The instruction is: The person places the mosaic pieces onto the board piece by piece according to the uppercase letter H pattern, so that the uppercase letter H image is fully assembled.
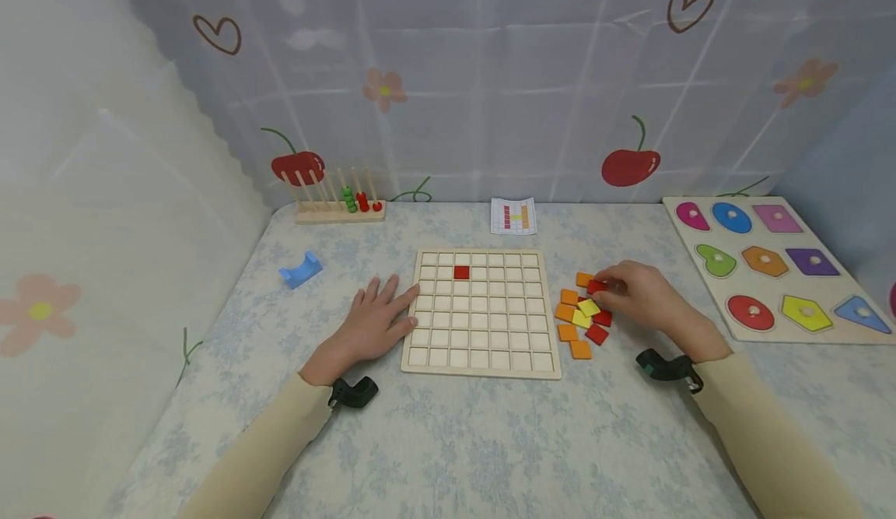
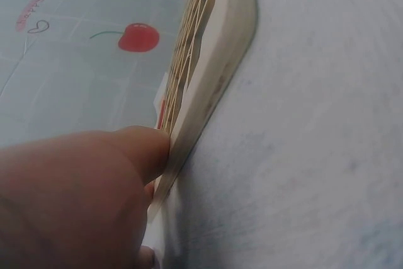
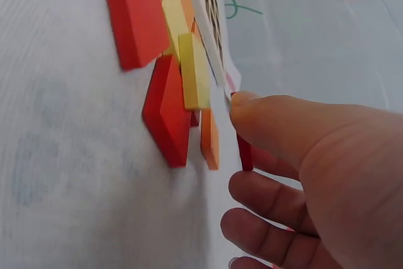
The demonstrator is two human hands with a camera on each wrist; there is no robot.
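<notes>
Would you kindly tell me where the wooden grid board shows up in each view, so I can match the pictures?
Head: wooden grid board just below the picture's centre, seen from above.
Left wrist: a slanting edge from top centre down to the left hand.
Right wrist: a narrow strip at top centre, beside the coloured tiles.
Shared landmark: the printed backdrop, visible in all three.

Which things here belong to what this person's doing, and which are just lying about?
Seemingly in the job:
wooden grid board, touched by the left hand
placed red tile
pinched red tile, in the right hand
loose orange, yellow and red tiles
printed pattern card, likely a guide

Probably just lying about:
bead-and-peg rack
blue notched piece
nine-piece shape puzzle board
</notes>
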